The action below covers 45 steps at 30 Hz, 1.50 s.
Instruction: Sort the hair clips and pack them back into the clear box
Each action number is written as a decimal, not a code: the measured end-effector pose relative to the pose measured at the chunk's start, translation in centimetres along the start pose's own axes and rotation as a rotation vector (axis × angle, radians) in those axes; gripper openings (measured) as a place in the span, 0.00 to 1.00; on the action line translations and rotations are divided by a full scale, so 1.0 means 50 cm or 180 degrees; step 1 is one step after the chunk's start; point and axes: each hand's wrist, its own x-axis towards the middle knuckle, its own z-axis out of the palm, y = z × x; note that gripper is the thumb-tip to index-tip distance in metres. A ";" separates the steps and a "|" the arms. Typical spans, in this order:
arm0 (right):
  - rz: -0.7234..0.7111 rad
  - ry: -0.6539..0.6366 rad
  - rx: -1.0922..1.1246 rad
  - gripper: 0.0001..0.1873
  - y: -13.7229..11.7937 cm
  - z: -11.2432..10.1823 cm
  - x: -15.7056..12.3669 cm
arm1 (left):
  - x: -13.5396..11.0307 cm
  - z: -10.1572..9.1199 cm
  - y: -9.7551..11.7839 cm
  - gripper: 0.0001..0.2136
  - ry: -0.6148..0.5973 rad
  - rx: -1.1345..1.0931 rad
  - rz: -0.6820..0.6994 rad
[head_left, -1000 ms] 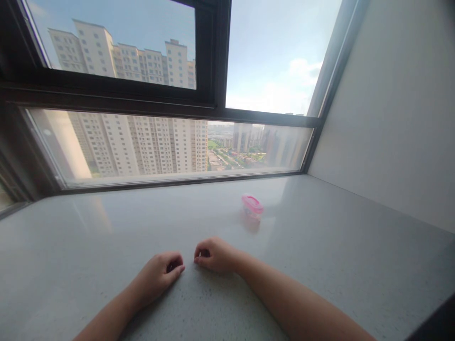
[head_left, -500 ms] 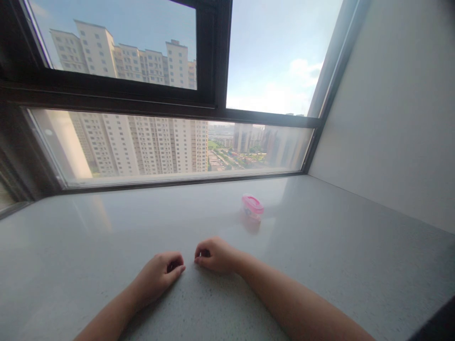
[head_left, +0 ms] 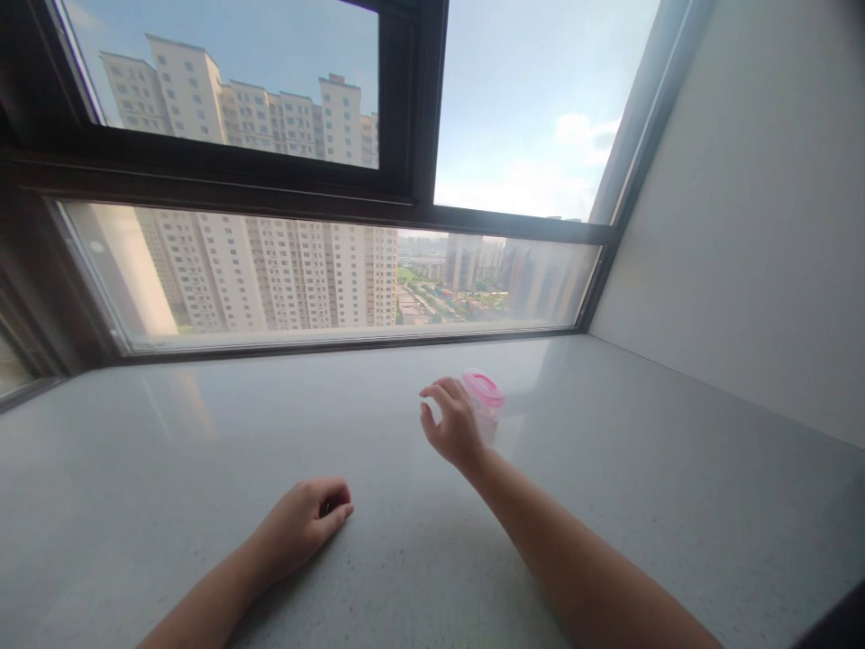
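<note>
A small clear container with a pink lid [head_left: 484, 388] stands on the pale speckled windowsill [head_left: 378, 577]. My right hand [head_left: 451, 424] is raised just to the left of it and hides part of its near side; whether they touch, I cannot tell. Thumb and fingers of that hand are apart, curved like a C, with nothing between them. Lower and to the left, my left hand [head_left: 307, 523] rests on the sill. Its fingers are loosely curled in toward the thumb, and I see nothing in them.
Beyond the sill runs a dark window frame [head_left: 284, 197], with tall buildings outside the glass. A white wall [head_left: 757, 225] closes off the right side. Something dark and blurred [head_left: 834, 622] shows in the bottom right corner.
My right hand has lifted from beside the left one and moved forward and right to the container, its fingers spreading. My left hand has stayed in place.
</note>
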 end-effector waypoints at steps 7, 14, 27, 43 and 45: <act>0.1176 -0.0035 -0.1599 0.25 0.117 -0.052 0.038 | -0.001 0.000 -0.004 0.10 0.0031 -0.0026 0.0028; 0.1826 -0.0850 -0.1684 0.32 0.201 -0.050 0.001 | -0.005 -0.002 0.004 0.10 0.0032 -0.0005 0.0015; 0.0217 -0.1697 -0.0335 0.35 0.008 -0.002 -0.019 | 0.010 0.001 0.011 0.15 0.0286 -0.0415 -0.0168; -0.0489 -0.2083 0.0801 0.34 -0.128 0.005 -0.045 | -0.003 0.034 0.064 0.22 0.0569 -0.3319 -0.1657; -0.0449 -0.2073 0.0831 0.34 -0.128 0.006 -0.046 | -0.005 0.042 0.071 0.20 0.0734 -0.3474 -0.1656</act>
